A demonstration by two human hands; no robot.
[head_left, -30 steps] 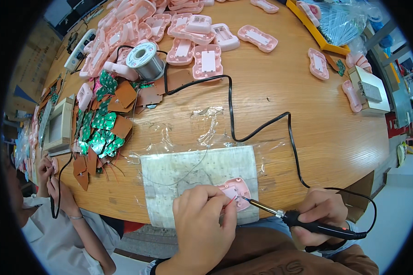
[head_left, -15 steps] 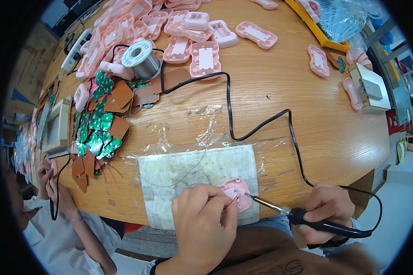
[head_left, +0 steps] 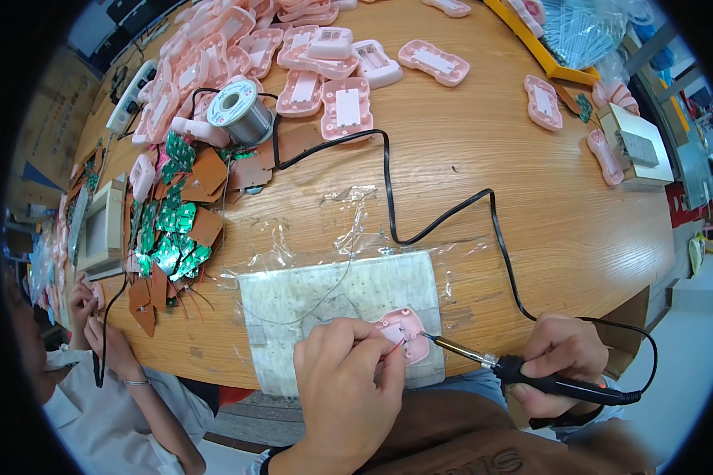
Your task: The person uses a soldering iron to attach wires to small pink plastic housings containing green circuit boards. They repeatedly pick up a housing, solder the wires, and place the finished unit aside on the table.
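My right hand (head_left: 561, 366) is closed around the black handle of a soldering iron (head_left: 558, 386). The iron's tip reaches the right side of a pink plastic shell (head_left: 410, 323), which lies with its hollow inside up on a pale, stained mat (head_left: 273, 348). At the shell's left side, my left hand (head_left: 348, 368) pinches a thin red wire (head_left: 396, 345) over the shell. My fingers hide part of the shell and the wire's other end. A spool of solder wire (head_left: 249, 119) stands farther off at the left, and a thin strand curves over the mat.
The iron's black cord (head_left: 444, 222) zigzags over the table. Green circuit boards (head_left: 170, 218) and brown boards are heaped at left, with many pink shells (head_left: 214, 59) behind. A yellow tray (head_left: 543, 47) sits far right. At left, another person's hands (head_left: 107, 336) work.
The iron's tip has shifted slightly left, along the shell's right side. My left hand has moved a little left and still pinches the wire. The whole view has shifted slightly.
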